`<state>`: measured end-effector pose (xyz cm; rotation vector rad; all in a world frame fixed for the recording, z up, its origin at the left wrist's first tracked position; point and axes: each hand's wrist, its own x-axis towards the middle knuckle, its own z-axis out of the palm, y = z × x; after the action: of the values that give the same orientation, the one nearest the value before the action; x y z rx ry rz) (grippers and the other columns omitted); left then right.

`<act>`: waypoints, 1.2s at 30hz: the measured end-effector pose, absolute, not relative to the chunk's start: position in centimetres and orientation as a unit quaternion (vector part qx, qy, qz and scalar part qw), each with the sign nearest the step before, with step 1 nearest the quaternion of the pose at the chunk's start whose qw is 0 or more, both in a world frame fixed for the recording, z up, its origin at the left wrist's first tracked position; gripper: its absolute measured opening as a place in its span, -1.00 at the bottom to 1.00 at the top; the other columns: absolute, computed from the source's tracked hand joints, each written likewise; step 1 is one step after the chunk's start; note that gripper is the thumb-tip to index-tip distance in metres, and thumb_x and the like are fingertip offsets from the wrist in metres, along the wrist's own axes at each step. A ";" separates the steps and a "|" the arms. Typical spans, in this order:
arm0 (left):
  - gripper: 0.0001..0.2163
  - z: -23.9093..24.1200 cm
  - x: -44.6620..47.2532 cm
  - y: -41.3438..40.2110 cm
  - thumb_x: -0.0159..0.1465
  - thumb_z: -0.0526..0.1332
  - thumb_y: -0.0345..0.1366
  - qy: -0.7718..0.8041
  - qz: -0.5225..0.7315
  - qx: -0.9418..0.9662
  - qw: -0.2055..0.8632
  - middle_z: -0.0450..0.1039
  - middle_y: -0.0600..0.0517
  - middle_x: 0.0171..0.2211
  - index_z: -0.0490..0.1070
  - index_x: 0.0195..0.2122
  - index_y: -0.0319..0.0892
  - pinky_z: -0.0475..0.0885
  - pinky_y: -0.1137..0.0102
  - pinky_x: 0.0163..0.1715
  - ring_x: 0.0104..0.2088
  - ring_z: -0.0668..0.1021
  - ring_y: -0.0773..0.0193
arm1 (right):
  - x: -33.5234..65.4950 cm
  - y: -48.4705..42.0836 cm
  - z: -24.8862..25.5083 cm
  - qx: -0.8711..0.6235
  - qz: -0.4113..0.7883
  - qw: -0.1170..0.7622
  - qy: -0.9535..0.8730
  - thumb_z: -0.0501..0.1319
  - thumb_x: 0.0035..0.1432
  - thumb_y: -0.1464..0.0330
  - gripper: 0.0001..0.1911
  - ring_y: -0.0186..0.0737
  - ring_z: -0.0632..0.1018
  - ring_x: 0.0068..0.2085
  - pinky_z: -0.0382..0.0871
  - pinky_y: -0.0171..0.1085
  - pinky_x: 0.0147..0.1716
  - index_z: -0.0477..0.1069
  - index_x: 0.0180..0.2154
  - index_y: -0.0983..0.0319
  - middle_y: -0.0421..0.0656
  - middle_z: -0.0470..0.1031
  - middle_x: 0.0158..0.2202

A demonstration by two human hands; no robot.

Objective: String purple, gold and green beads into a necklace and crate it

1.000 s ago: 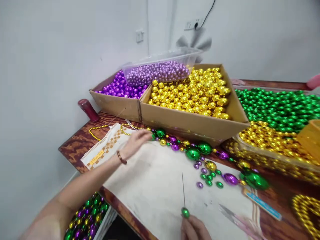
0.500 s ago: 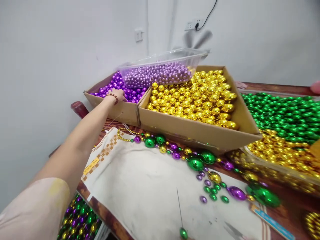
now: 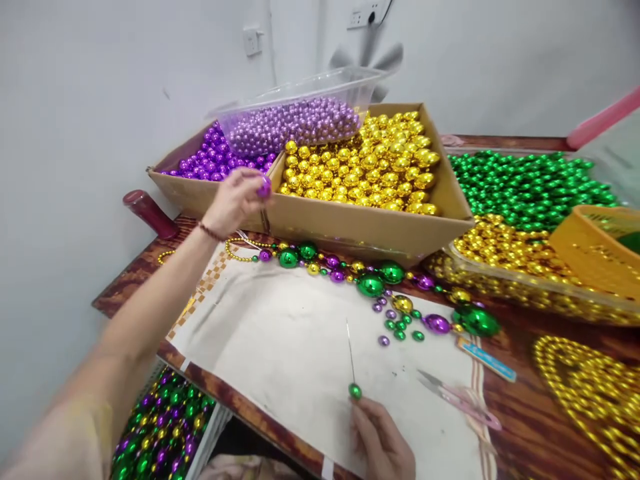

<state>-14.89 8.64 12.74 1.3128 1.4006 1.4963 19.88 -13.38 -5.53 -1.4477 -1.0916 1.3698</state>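
My left hand is raised in front of the cardboard box of purple beads and pinches one purple bead in its fingertips. My right hand at the bottom edge holds a long needle upright, with a small green bead threaded at its base. A strung chain of green, purple and gold beads lies along the far edge of a white cloth. A few loose small beads lie near the chain.
A cardboard box of gold beads stands beside the purple one, with a clear tub of lilac beads on top. Green beads, gold beads and an orange basket fill the right. Small scissors lie on the cloth. Finished necklaces sit below left.
My left hand left the chain, reached into the purple box and has now drawn back holding a purple bead. The view shifted; my right hand with the needle came back into view.
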 end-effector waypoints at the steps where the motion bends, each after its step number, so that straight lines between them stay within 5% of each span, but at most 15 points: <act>1: -0.77 11.3 -12.7 6.5 0.27 0.29 -0.28 0.503 0.566 0.481 0.441 0.51 0.00 -0.20 0.45 -0.07 -0.21 0.47 0.33 -0.17 -0.24 0.55 0.33 | 19.9 -13.3 -5.4 -0.569 0.553 0.421 -0.441 0.35 0.06 -0.01 -0.58 -0.25 0.44 -0.58 0.38 -0.32 -0.59 0.54 -0.33 0.24 -0.20 0.42 -0.59; 5: -0.63 4.8 -5.4 -0.7 0.10 0.46 -0.22 0.424 0.515 0.360 0.652 0.50 0.03 -0.31 0.54 -0.08 -0.20 0.40 0.54 -0.41 -0.39 0.51 0.45 | 19.9 -13.5 -4.4 -0.521 0.553 0.444 -0.474 0.31 0.14 0.08 -0.65 -0.25 0.49 -0.54 0.44 -0.32 -0.54 0.55 -0.30 0.26 -0.17 0.46 -0.54; 9: -0.67 1.3 -1.8 -4.1 0.09 0.48 -0.16 0.390 0.525 0.273 0.706 0.52 0.03 -0.31 0.50 -0.20 -0.19 0.53 0.34 -0.26 -0.33 0.60 0.30 | 19.8 -14.1 -3.1 -0.496 0.533 0.445 -0.522 0.24 0.23 0.20 -0.75 -0.27 0.50 -0.51 0.47 -0.33 -0.49 0.55 -0.30 0.26 -0.18 0.47 -0.52; 11: -0.69 0.9 -1.1 -4.7 0.09 0.48 -0.20 0.382 0.529 0.258 0.713 0.53 0.02 -0.29 0.49 -0.21 -0.18 0.54 0.23 -0.18 -0.28 0.63 0.21 | 20.0 -14.4 -2.8 -0.498 0.511 0.452 -0.535 0.22 0.24 0.23 -0.77 -0.29 0.49 -0.52 0.45 -0.34 -0.51 0.54 -0.30 0.25 -0.19 0.46 -0.52; 17: -0.63 1.7 -0.3 -4.8 0.06 0.49 -0.21 0.405 0.575 0.279 0.654 0.50 0.04 -0.33 0.57 -0.11 -0.18 0.47 0.47 -0.35 -0.37 0.53 0.39 | 20.6 -14.9 -2.8 -0.501 0.486 0.452 -0.555 0.19 0.25 0.28 -0.80 -0.32 0.45 -0.55 0.38 -0.37 -0.56 0.54 -0.29 0.24 -0.22 0.43 -0.54; 24: -0.66 2.0 0.2 -4.7 0.05 0.51 -0.24 0.395 0.575 0.261 0.667 0.50 0.06 -0.38 0.49 -0.21 -0.21 0.55 0.13 -0.11 -0.29 0.61 0.24 | 20.8 -15.2 -3.1 -0.494 0.470 0.444 -0.582 0.17 0.29 0.31 -0.81 -0.32 0.45 -0.51 0.34 -0.35 -0.51 0.53 -0.27 0.23 -0.22 0.41 -0.52; 36: -0.63 2.2 0.6 -4.6 0.04 0.51 -0.21 0.376 0.595 0.240 0.669 0.44 0.09 -0.37 0.51 -0.17 -0.21 0.56 0.25 -0.14 -0.33 0.53 0.37 | 20.3 -15.5 -3.6 -0.495 0.471 0.457 -0.570 0.19 0.28 0.35 -0.85 -0.34 0.44 -0.52 0.34 -0.38 -0.52 0.53 -0.26 0.23 -0.24 0.42 -0.52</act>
<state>0.59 -4.64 2.18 0.5421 0.8471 1.3407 20.29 -15.48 -3.63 -1.2190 -1.4041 1.1619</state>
